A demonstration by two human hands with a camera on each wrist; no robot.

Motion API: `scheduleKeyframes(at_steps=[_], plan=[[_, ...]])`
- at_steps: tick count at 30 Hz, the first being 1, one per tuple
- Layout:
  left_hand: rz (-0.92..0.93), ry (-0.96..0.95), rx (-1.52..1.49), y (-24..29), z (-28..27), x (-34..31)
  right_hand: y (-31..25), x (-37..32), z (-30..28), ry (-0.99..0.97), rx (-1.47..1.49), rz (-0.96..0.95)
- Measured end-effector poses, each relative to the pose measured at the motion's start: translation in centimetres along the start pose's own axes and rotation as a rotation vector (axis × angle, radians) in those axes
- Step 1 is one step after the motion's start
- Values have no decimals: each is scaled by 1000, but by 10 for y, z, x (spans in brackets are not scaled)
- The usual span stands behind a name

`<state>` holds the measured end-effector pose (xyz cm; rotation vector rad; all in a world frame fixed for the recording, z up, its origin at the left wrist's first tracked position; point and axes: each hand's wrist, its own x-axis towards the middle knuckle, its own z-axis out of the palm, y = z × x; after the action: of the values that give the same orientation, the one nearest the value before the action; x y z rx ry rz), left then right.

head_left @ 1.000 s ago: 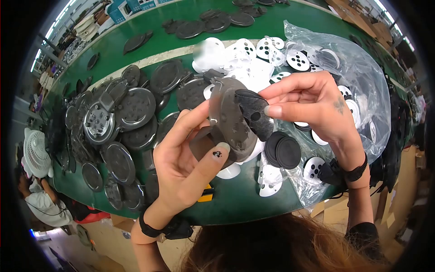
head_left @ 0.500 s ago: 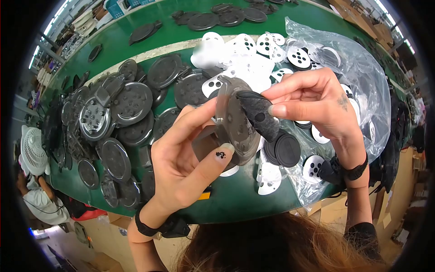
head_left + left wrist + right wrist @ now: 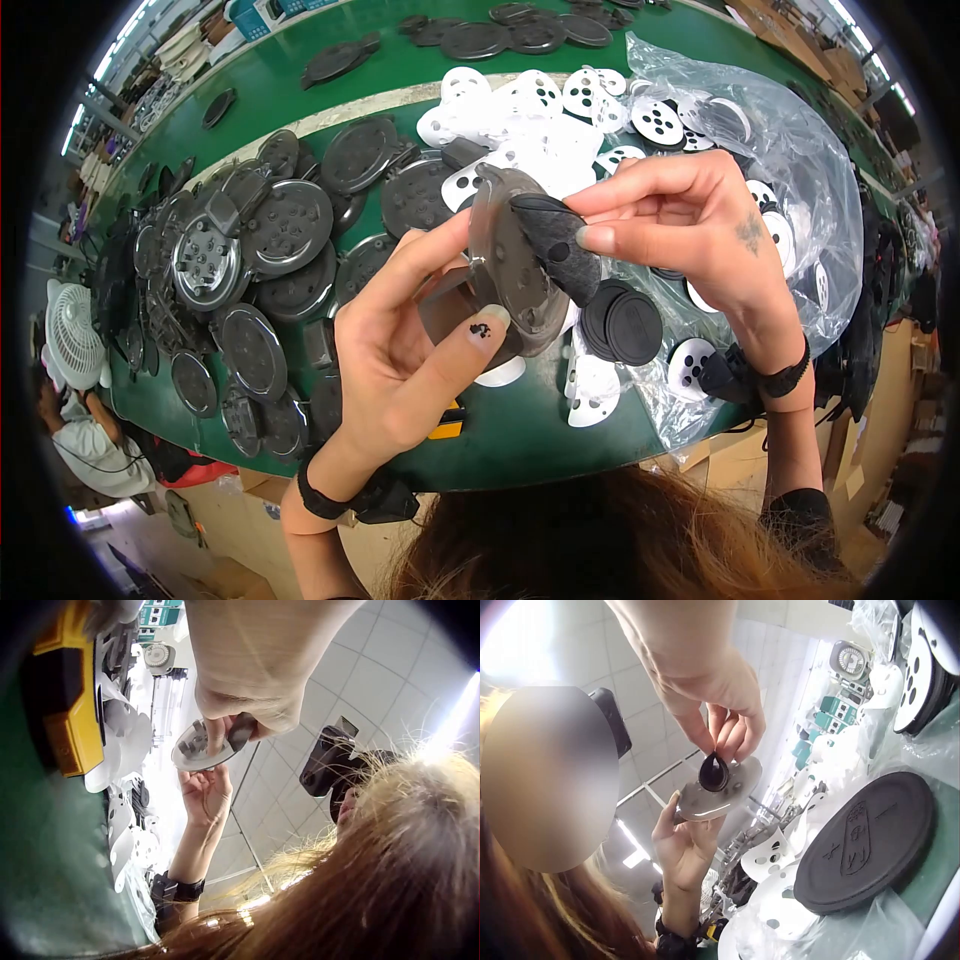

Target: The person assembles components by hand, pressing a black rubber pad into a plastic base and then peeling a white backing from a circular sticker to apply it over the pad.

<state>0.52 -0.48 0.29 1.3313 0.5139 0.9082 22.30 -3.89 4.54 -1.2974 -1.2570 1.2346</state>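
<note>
In the head view my left hand (image 3: 395, 350) holds a translucent grey round plastic cover (image 3: 508, 285) on edge, thumb on its near side and fingers behind. My right hand (image 3: 705, 220) pinches the upper edge of a soft black round pad (image 3: 568, 255) with holes in it. The pad is bent over and hangs against the cover's studded inner face. From the right wrist, the folded pad (image 3: 714, 776) shows as a dark loop in front of the cover (image 3: 742, 787). The left wrist view shows the cover (image 3: 210, 760) tilted below my left fingers.
Many similar grey covers (image 3: 290, 230) are heaped at the left of the green table (image 3: 520, 440). White perforated pieces (image 3: 590, 390) and a plastic bag (image 3: 790, 110) lie behind and to the right. Black discs (image 3: 635, 330) overlap near my right hand. A yellow-black tool (image 3: 450, 425) lies by my left wrist.
The pad has shifted slightly left, closer over the cover's inner face. Both hands keep their grips and have moved only a little.
</note>
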Motion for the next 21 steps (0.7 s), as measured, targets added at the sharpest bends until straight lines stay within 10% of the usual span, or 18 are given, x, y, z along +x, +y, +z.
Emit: scheduleKeyframes(at_steps=[10,16,21], plan=[[-20,-33,-171,-3,-2,0,7,-7,9,-10,-156,-249],[-18,10,-89,-7,2,-1,14,-11,22,244,-916,-610],[-123,16,-347,-2,6,-1,16,-1,18,99,-701,-397]])
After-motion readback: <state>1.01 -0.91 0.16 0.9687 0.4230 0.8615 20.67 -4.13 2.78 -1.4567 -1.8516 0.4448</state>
